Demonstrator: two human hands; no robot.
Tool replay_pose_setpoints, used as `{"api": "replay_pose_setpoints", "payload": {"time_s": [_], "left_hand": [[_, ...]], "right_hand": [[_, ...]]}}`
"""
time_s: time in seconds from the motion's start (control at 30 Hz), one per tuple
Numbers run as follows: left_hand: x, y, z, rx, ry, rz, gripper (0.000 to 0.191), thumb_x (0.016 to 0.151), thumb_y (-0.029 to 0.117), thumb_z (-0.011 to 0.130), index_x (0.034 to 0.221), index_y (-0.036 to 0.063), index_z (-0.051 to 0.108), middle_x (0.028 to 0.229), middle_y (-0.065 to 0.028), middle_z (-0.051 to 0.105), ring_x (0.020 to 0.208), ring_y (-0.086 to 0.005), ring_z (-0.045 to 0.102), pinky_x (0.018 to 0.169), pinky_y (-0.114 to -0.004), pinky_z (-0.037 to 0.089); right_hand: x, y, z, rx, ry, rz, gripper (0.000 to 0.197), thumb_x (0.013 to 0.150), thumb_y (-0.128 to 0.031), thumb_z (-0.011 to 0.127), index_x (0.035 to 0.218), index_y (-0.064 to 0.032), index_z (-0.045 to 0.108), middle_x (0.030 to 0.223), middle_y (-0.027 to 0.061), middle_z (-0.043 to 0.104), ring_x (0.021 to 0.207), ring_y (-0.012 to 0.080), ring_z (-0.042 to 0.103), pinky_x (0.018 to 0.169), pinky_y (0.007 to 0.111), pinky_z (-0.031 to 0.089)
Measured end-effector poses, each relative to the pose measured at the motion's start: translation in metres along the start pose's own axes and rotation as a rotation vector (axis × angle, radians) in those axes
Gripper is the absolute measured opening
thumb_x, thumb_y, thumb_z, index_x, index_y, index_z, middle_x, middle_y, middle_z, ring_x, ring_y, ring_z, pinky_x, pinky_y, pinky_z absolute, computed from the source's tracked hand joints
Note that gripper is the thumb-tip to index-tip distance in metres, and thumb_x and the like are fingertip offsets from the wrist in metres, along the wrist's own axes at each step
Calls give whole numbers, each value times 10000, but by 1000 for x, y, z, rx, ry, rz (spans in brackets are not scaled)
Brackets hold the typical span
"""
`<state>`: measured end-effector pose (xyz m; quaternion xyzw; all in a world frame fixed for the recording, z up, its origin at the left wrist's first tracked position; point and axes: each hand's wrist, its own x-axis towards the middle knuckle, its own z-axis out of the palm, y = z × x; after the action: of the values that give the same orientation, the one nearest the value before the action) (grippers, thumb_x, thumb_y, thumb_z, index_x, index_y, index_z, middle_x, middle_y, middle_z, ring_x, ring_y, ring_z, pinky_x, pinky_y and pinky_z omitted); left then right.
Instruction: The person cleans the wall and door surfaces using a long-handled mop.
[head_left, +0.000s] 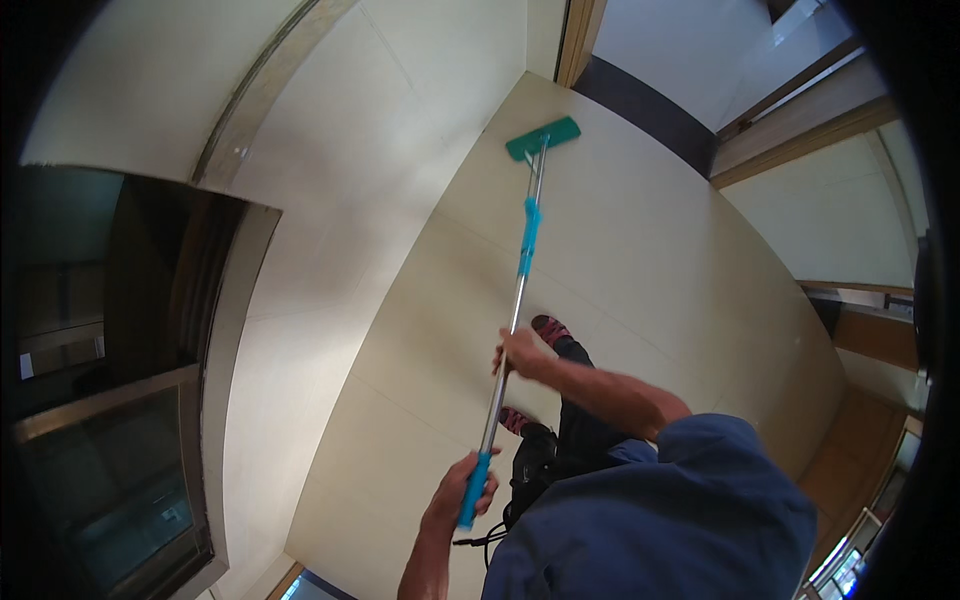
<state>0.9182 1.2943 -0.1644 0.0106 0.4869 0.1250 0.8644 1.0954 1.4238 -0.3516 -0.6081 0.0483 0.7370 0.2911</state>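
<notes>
A mop lies slanted before me, with a shiny metal pole (519, 296), a blue plastic sleeve (530, 232) partway along it and a flat green head (544, 138) resting on the floor. My left hand (459, 487) is wrapped around the blue end grip (474, 491). Higher up the pole, my right hand (523, 354) closes around the bare metal. Thin metal rods run between the sleeve and the head. The mop head is near the base of the left wall, short of the doorway.
Pale floor tiles (637, 277) stretch between a light wall (337, 225) with a dark glass window (112, 480) and wood-framed openings on the right. A dark threshold strip (649, 109) crosses the doorway ahead. My red-and-black shoes (551, 330) stand beside the pole. A black cord (487, 538) hangs at my waist.
</notes>
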Motion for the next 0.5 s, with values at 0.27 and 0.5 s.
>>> {"api": "replay_pose_setpoints", "payload": {"time_s": [0.27, 0.5], "left_hand": [[-216, -124, -88, 149, 317, -119, 439, 857, 258, 585, 1176, -12, 450, 654, -93, 533, 425, -146, 475, 348, -281, 368], [-231, -82, -29, 248, 480, -128, 315, 850, 184, 560, 1105, 12, 486, 620, -79, 521, 402, -132, 458, 327, -269, 350]], "right_hand": [[-128, 211, 69, 107, -111, 446, 275, 912, -199, 475, 1063, -48, 301, 827, 136, 470, 644, 331, 571, 556, 536, 539], [-147, 177, 83, 102, -169, 225, 167, 884, -153, 480, 869, -19, 383, 659, 115, 470, 509, 271, 546, 476, 484, 531]]}}
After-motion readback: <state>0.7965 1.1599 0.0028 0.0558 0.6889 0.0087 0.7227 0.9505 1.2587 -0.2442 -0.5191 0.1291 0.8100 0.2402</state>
